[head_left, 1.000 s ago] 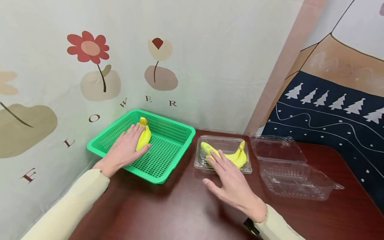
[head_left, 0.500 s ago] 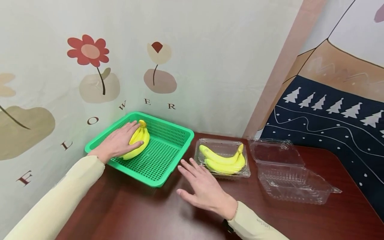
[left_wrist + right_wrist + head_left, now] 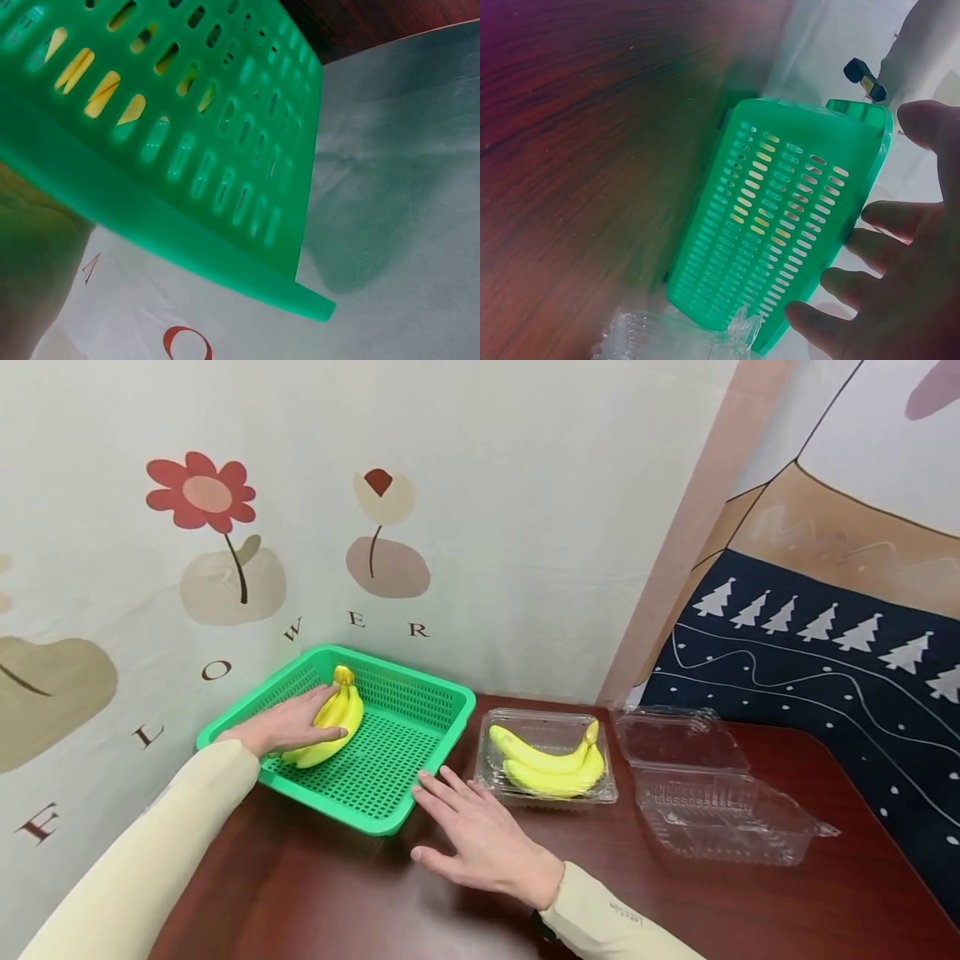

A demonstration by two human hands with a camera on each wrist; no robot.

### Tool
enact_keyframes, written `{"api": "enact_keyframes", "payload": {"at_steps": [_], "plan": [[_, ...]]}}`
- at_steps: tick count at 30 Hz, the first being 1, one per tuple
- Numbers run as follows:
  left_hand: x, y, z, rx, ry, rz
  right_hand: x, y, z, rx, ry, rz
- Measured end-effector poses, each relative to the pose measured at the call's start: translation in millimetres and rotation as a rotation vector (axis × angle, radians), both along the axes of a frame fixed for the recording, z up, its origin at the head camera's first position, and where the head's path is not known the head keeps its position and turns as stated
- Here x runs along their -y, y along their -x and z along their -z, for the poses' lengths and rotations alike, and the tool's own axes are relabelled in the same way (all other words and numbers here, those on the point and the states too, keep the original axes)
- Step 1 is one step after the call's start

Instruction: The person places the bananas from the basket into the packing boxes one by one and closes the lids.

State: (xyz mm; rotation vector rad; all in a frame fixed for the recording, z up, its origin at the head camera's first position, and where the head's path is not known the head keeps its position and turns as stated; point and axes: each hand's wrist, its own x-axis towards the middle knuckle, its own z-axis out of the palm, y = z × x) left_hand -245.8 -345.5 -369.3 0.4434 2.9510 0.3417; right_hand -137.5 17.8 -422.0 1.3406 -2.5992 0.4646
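Left hand at the banana bunch, right hand beside the basket.
We observe the left hand (image 3: 288, 721) over the banana bunch (image 3: 349, 714) inside the green basket (image 3: 462, 706); we cannot tell whether its fingers grip. The right hand (image 3: 487, 847) is spread, fingers straight, at the basket's near-right rim; contact is unclear. A second bunch (image 3: 553, 768) lies in a clear container (image 3: 551, 727).
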Motion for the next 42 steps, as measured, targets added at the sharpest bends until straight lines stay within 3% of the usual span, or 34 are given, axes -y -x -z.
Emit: {"api": "enact_keyframes", "payload": {"at_steps": [7, 15, 20, 29, 35, 42], "plan": [[8.6, 1.7, 6.7, 0.087, 0.001, -0.063, 0, 1.0, 3.1, -0.011, 0.000, -0.016], [3.4, 4.4, 9.1, 0.184, -0.077, -0.093, -3, 2.0, 2.7, -0.014, 0.000, -0.007], [-4.8, 6.1, 7.4, 0.170, -0.100, -0.052, -3, 2.0, 2.4, -0.025, 0.010, 0.002], [-25.1, 8.5, 12.8, 0.143, -0.145, 0.110, 0, 1.5, 5.9, -0.003, 0.009, -0.001], [-36.2, 8.6, 17.5, 0.127, -0.120, 0.144, 0, 2.2, 9.0, -0.014, 0.014, -0.007], [-38.4, 12.5, 18.1, 0.151, -0.051, 0.122, 0, 3.0, 8.6, -0.027, 0.020, 0.002]]}}
